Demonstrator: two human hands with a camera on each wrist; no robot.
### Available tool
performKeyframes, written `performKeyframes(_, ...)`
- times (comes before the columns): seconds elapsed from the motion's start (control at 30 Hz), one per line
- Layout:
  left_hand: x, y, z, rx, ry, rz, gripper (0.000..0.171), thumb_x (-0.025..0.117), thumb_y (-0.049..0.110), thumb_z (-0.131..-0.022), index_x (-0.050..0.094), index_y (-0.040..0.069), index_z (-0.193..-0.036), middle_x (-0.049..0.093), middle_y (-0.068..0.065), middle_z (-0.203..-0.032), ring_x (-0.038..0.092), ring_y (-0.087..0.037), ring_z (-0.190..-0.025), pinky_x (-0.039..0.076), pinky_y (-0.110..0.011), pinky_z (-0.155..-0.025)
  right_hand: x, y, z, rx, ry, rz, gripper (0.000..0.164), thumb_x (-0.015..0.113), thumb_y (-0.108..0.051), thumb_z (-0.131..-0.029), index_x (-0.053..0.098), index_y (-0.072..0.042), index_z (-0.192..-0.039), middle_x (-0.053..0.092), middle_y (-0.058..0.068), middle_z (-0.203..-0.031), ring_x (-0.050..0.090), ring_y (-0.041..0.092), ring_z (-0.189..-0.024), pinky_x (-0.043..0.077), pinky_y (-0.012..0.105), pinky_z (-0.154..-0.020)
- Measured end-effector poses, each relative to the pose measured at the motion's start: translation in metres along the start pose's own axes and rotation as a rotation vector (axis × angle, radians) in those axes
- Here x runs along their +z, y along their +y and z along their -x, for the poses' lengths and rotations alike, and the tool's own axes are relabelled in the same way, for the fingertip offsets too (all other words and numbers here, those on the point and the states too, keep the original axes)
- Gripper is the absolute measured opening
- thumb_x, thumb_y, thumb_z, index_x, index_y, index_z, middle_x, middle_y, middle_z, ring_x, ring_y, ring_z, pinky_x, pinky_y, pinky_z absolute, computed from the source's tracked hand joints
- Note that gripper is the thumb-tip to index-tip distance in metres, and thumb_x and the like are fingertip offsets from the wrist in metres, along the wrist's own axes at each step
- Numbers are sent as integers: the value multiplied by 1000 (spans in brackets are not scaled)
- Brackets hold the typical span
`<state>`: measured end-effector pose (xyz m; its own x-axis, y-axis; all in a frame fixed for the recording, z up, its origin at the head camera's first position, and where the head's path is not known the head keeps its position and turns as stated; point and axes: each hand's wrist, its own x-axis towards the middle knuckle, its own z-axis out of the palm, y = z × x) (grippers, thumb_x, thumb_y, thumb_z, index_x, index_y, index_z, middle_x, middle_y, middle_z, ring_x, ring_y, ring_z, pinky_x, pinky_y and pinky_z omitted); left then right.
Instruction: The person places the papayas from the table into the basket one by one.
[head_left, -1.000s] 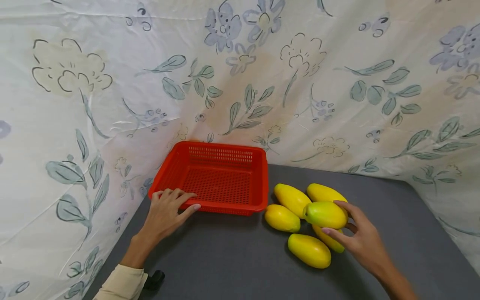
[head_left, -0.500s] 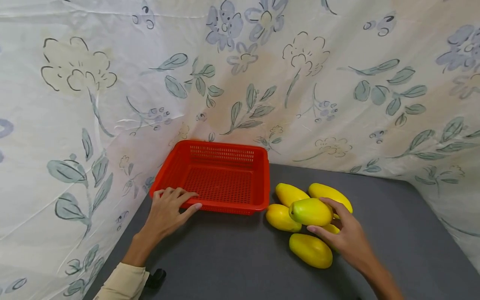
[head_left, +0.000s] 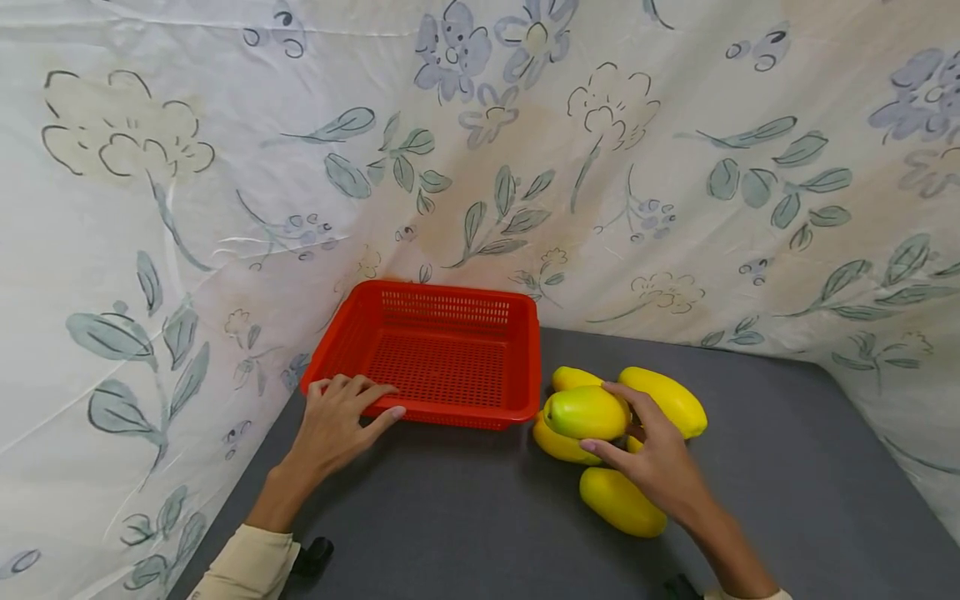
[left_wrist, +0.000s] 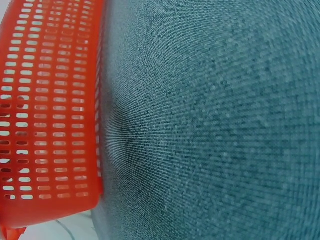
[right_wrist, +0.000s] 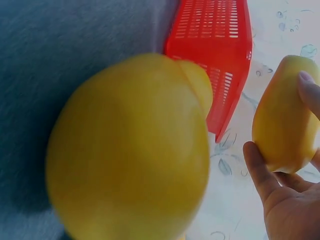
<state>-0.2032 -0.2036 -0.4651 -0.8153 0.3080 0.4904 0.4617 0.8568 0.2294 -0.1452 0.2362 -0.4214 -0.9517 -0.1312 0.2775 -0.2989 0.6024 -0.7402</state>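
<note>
My right hand holds a yellow-green papaya between thumb and fingers, above other papayas on the table. In the right wrist view, the held papaya is at the right edge, fingertips against its sides. A large yellow papaya fills the middle of that view. My left hand grips the near left rim of a red plastic basket, fingers bent over the edge and thumb along the front. The left wrist view shows the basket's slotted wall, with dark finger shapes behind its holes.
Around the right hand lie a papaya at the back, another at the front, and others partly hidden under the held one. The grey table meets a floral cloth behind and to the left of the basket.
My right hand has carried the papaya left across the other papayas, closer to the basket's right side. The left hand and basket stay where they were.
</note>
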Motion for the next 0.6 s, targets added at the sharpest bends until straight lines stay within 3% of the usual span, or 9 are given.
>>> performKeyframes(0.07,0,-1,0,6,2,2,40,75,48,-93,79,22,-123,71,-8,-113,61,-33,-103,35,-59,-93,4,-2,-2,-8,11,14,81,88,-37,-88,48,-15,-155,52,7,-149,59,24,-121,57,26,-96)
performKeyframes(0.13,0,-2,-1,13,7,1,40,75,48,-93,79,22,-123,71,-8,-113,61,-32,-102,35,-59,-92,7,-3,-5,-16,22,30,82,89,-37,-88,48,-14,-155,53,7,-148,59,23,-120,56,24,-93)
performKeyframes(0.37,1,-3,-2,25,15,3,40,74,49,-93,79,22,-123,71,-7,-113,61,-32,-102,36,-59,-92,17,-8,-13,-26,24,-22,82,89,-36,-88,48,-12,-155,52,6,-150,57,25,-124,59,52,-96)
performKeyframes(0.6,0,-3,-3,14,8,4,40,73,50,-93,79,23,-122,71,-6,-114,61,-31,-102,36,-60,-94,29,-15,-17,-51,38,-9,82,90,-38,-86,50,-14,-153,54,5,-148,56,22,-122,59,54,-94)
